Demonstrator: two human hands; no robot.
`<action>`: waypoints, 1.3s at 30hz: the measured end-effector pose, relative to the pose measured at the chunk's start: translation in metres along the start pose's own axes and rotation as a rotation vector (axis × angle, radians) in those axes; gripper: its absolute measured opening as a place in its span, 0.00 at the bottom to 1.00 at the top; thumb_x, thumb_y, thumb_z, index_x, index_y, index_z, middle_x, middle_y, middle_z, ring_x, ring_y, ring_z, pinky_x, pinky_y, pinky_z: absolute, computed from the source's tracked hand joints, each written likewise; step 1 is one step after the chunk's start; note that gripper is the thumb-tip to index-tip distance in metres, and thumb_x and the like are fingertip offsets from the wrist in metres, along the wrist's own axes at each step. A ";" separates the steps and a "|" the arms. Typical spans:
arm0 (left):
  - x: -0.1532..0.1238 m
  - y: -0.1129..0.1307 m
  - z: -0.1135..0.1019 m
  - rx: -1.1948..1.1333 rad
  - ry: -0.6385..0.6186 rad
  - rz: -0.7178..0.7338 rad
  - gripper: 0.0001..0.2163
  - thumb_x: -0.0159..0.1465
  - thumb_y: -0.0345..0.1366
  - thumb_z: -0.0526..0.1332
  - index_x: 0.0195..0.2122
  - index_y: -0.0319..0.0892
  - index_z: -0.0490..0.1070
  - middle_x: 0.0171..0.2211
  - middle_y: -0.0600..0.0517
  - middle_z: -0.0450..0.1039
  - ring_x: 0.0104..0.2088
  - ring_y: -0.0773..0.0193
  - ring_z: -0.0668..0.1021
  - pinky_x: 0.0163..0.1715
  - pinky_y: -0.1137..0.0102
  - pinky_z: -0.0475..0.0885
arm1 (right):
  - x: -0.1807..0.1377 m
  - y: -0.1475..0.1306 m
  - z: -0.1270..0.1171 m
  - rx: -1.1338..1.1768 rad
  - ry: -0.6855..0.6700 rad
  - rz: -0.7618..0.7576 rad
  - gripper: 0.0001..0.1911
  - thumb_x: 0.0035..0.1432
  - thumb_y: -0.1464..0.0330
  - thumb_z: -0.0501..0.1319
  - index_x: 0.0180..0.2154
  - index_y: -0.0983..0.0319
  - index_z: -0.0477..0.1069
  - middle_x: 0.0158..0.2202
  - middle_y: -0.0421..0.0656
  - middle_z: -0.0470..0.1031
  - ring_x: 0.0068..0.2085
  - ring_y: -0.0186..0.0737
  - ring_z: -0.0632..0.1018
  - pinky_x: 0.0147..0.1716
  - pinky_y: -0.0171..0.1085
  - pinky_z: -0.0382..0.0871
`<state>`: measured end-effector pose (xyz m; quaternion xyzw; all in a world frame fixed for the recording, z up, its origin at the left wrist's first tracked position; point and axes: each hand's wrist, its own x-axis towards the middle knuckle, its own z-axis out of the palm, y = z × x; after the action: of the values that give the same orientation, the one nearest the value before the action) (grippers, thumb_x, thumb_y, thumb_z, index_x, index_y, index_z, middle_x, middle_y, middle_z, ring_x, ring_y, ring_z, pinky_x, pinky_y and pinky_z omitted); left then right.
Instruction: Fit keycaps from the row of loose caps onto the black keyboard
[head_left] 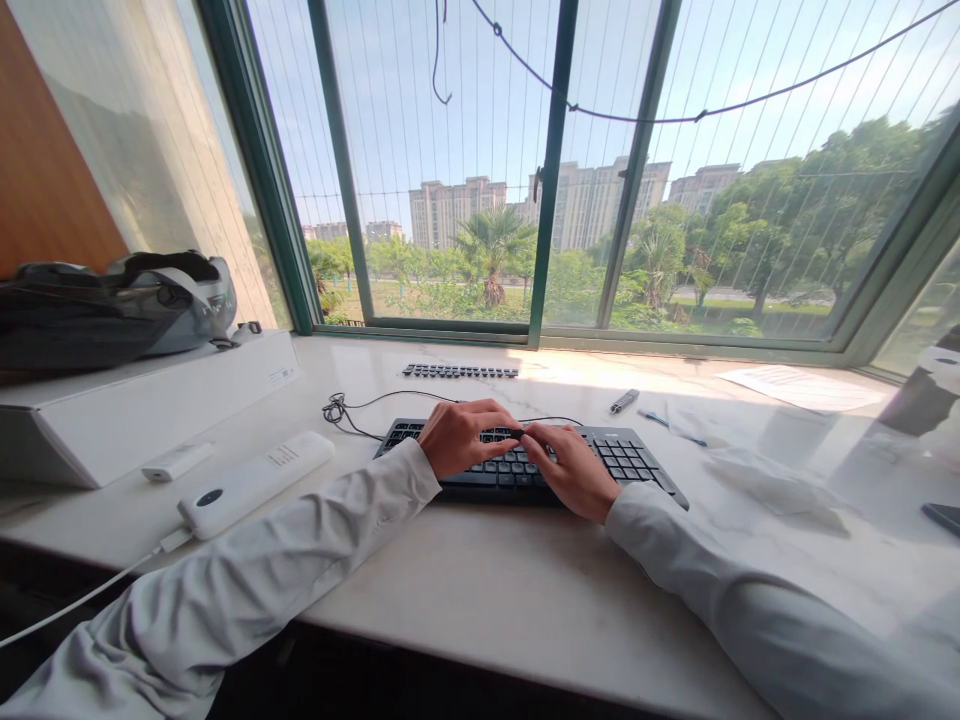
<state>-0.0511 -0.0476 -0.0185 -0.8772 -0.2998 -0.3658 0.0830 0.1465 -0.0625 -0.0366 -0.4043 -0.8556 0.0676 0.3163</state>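
Note:
A black keyboard (637,455) lies on the pale marbled counter, its middle partly hidden by both hands. Above its key rows, my left hand (466,437) reaches in from the left with its thumb and fingers closed together. From the other side my right hand (571,467) meets it, fingers bent and closed. Where the fingertips come together there is a small black keycap (516,434), mostly covered by the fingers. Behind the keyboard, several loose black keycaps (460,371) stand in rows. The keyboard's cable (339,410) is bundled at its left.
On the left are a white power bank (255,487) with a cable, a small white device (177,463) and a white box (150,400) under a dark headset-like item (112,305). To the right lie a small tool (624,401), a thin blue-black rod (671,428), clear plastic bags (780,485) and paper (802,388).

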 end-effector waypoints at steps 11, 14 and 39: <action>0.002 -0.004 -0.004 -0.092 -0.087 0.075 0.10 0.61 0.42 0.60 0.40 0.45 0.77 0.38 0.54 0.77 0.28 0.72 0.76 0.32 0.77 0.71 | -0.001 0.001 0.002 -0.037 -0.006 -0.039 0.20 0.68 0.62 0.42 0.32 0.60 0.68 0.30 0.39 0.74 0.34 0.35 0.73 0.38 0.37 0.54; 0.003 -0.003 -0.004 -0.109 -0.095 0.057 0.11 0.61 0.41 0.60 0.41 0.45 0.76 0.38 0.53 0.77 0.23 0.75 0.73 0.30 0.77 0.70 | -0.001 0.002 0.003 -0.038 0.005 -0.040 0.21 0.68 0.61 0.41 0.32 0.60 0.67 0.29 0.39 0.74 0.33 0.35 0.73 0.38 0.37 0.54; 0.006 -0.058 -0.016 -0.327 -0.573 -0.335 0.18 0.52 0.45 0.66 0.42 0.43 0.77 0.33 0.52 0.77 0.32 0.66 0.74 0.28 0.76 0.63 | -0.005 0.005 0.003 -0.206 0.005 -0.057 0.13 0.66 0.63 0.48 0.35 0.59 0.68 0.33 0.39 0.76 0.37 0.36 0.74 0.41 0.39 0.53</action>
<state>-0.0913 -0.0044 -0.0075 -0.8844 -0.3880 -0.1569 -0.2065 0.1499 -0.0625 -0.0434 -0.4104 -0.8683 -0.0310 0.2771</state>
